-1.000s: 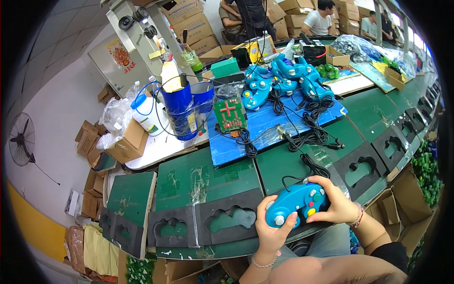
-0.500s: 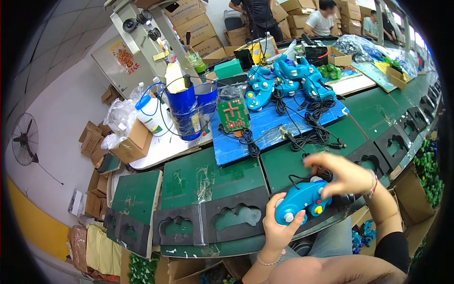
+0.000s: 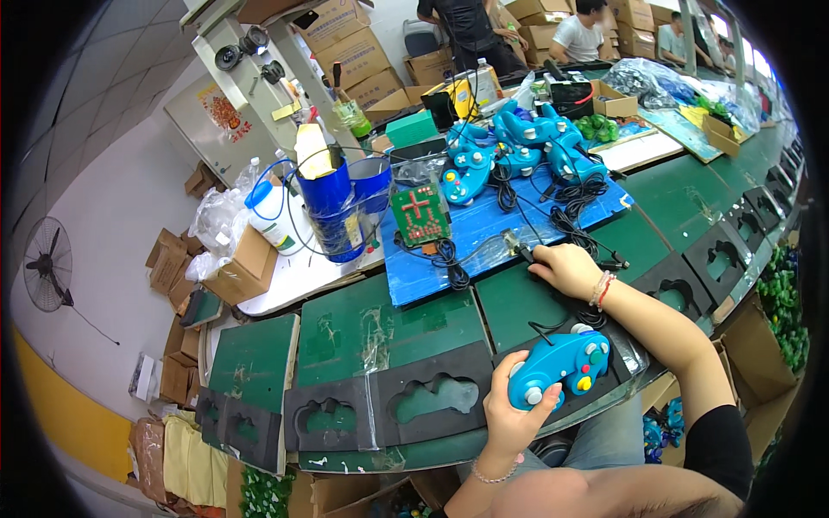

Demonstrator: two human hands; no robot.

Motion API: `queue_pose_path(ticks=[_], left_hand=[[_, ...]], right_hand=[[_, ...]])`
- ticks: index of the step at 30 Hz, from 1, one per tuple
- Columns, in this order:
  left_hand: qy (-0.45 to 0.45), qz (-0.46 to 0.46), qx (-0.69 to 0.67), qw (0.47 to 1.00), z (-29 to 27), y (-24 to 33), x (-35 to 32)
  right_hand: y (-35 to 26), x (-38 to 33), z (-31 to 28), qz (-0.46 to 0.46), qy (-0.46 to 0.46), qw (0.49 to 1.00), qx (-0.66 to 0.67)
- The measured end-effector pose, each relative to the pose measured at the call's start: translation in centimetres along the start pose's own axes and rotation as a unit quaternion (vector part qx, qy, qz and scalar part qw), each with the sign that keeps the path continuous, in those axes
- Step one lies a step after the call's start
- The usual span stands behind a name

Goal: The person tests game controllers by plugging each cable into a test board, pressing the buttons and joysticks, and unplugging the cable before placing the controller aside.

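My left hand (image 3: 509, 414) is closed round the left grip of a teal game controller (image 3: 566, 367), its thumb beside the grey stick. The controller's face, with yellow, red and grey buttons, points up, and its black cable (image 3: 542, 328) loops off the top. Farther away, my right hand (image 3: 570, 272) pinches a black cable plug (image 3: 524, 252) at the front edge of a blue board (image 3: 414, 281). Part of that plug is hidden by the fingers. A green circuit board (image 3: 420, 216) with red marks stands on the blue board's left part.
Several teal controllers (image 3: 518, 142) with bundled black cables (image 3: 577, 211) lie at the back of the blue board. Blue cups (image 3: 337, 233) stand to its left. Black foam trays (image 3: 376, 406) with controller-shaped cutouts line the green bench's near edge. Open cartons (image 3: 751, 345) stand below right.
My right hand has left the controller and moved away and left to the cable plug at the blue board. My left hand still holds the controller in nearly the same place.
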State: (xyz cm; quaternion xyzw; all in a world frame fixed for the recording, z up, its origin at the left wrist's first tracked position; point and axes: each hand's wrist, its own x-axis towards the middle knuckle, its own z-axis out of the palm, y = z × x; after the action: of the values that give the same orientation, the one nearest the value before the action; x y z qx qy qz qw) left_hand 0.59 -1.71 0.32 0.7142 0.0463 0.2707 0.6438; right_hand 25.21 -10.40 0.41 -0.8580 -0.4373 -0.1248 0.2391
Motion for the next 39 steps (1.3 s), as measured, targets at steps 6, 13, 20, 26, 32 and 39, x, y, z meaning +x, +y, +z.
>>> queue_pose_path(ticks=[6,13,20,26,32,39], left_hand=[[0.012,0.005,0.001,1.000,0.2,0.3,0.2],[0.006,0.000,-0.007,1.000,0.6,0.2,0.3],[-0.025,-0.020,-0.014,0.999,0.5,0.2,0.4],[-0.012,0.005,0.003,1.000,1.1,-0.2,0.3],[0.012,0.112,0.007,0.994,1.6,-0.4,-0.1],[-0.144,0.199,0.090,0.965,2.1,-0.3,-0.5]], right_hand=[[-0.6,0.3,-1.0,-0.020,-0.039,0.999,0.012],[-0.2,0.8,-1.3,-0.008,-0.071,0.997,0.035],[-1.8,-1.0,-2.8,-0.019,-0.242,0.960,0.137],[-2.2,-1.2,-6.3,0.110,-0.152,0.856,0.482],[-5.6,-6.2,-11.5,-0.172,-0.289,0.891,0.304],[-7.3,-11.7,-15.0,-0.150,-0.170,0.958,0.178]])
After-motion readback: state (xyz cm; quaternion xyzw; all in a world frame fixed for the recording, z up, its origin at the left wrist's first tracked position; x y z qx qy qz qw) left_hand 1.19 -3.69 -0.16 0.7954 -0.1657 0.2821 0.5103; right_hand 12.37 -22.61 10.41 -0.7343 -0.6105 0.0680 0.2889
